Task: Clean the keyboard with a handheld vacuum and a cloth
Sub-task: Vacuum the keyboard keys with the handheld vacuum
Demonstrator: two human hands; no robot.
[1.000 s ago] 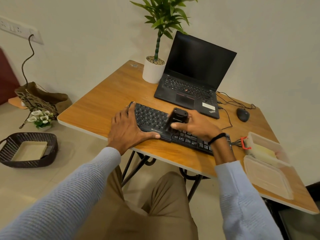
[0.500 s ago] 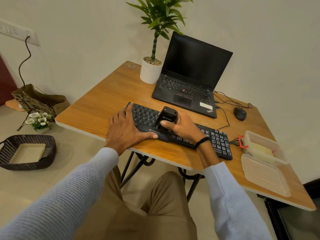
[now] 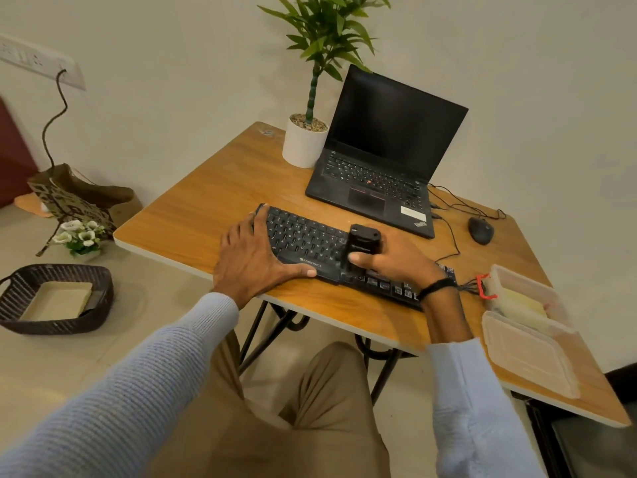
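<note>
vacuum: handheld vacuum (image 3: 362,243) upright mid-keyboard, gripped by right hand (image 3: 396,258)
keyboard: keyboard (image 3: 303,236) long axis left-right
left hand: left hand (image 3: 253,260) flat, pinning its left end

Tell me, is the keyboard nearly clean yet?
Not yet. The right hand holds the handheld vacuum upright on the middle of the keyboard, and the left hand rests flat on its left end. No wiping has started; no cloth is in either hand.
</note>
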